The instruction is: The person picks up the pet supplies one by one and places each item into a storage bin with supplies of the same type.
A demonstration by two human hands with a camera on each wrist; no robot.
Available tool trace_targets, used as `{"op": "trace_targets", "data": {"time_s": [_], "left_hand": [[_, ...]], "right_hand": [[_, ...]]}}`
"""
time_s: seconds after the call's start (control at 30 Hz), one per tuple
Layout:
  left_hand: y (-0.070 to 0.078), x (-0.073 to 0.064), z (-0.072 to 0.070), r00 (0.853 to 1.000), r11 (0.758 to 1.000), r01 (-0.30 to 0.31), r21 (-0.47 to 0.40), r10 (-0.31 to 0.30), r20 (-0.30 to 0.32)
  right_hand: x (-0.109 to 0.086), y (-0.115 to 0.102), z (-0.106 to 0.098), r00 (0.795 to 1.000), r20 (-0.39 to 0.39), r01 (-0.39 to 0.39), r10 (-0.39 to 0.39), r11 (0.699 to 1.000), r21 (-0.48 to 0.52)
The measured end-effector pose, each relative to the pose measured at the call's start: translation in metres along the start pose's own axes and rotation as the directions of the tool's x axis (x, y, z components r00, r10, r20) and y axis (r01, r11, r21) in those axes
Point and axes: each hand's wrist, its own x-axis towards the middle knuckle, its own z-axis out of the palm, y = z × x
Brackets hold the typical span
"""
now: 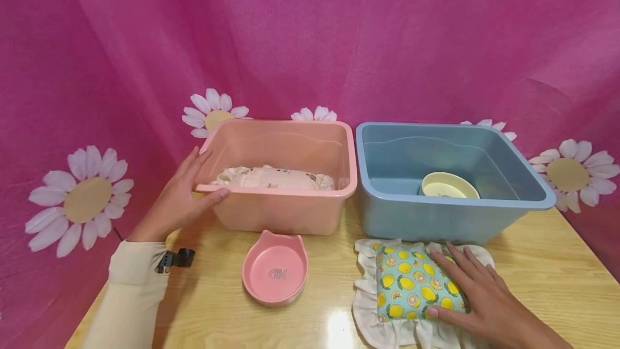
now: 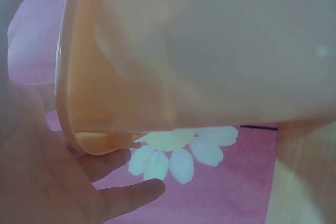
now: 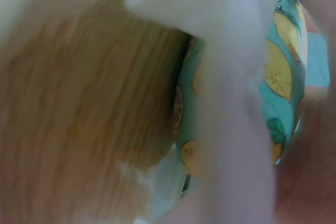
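My left hand (image 1: 179, 198) rests at the left end of the pink bin (image 1: 281, 211), its fingers spread along the side rim and the thumb over the front rim. In the left wrist view, straight fingers (image 2: 134, 199) show beside the bin's corner. Flat on a lemon-print cushion (image 1: 407, 284) with a white ruffled edge lies my right hand (image 1: 484, 300), fingers spread over its right part. The right wrist view has the cushion's ruffle (image 3: 236, 103) close up, hiding much of the hand. A pink cat-eared bowl (image 1: 276, 273) stands between the hands.
A blue bin (image 1: 436, 220) stands right of the pink one, with a pale yellow bowl (image 1: 448, 183) inside. A cream patterned ruffled cushion (image 1: 276, 178) lies in the pink bin. Behind the wooden table (image 1: 218, 316) hangs a magenta cloth (image 1: 310, 42) with daisies.
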Motion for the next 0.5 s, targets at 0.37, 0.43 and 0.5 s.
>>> {"op": "trace_targets", "data": {"time_s": [0.37, 0.43, 0.5], "left_hand": [[-0.0064, 0.0068, 0.0025, 1.0, 0.998, 0.031, -0.054, -0.031, -0.006], [-0.0074, 0.0082, 0.0039, 0.999, 0.997, 0.034, -0.065, -0.035, -0.014], [-0.0083, 0.0092, 0.0056, 0.999, 0.997, 0.039, -0.072, -0.04, -0.021]], "right_hand": [[0.0055, 0.0003, 0.0038, 0.999, 0.042, -0.001, -0.001, 0.999, 0.044], [0.0063, 0.0005, 0.005, 0.999, 0.046, -0.006, 0.004, 0.999, 0.044], [0.0071, 0.0009, 0.0061, 0.999, 0.049, -0.009, 0.007, 0.999, 0.047]]}}
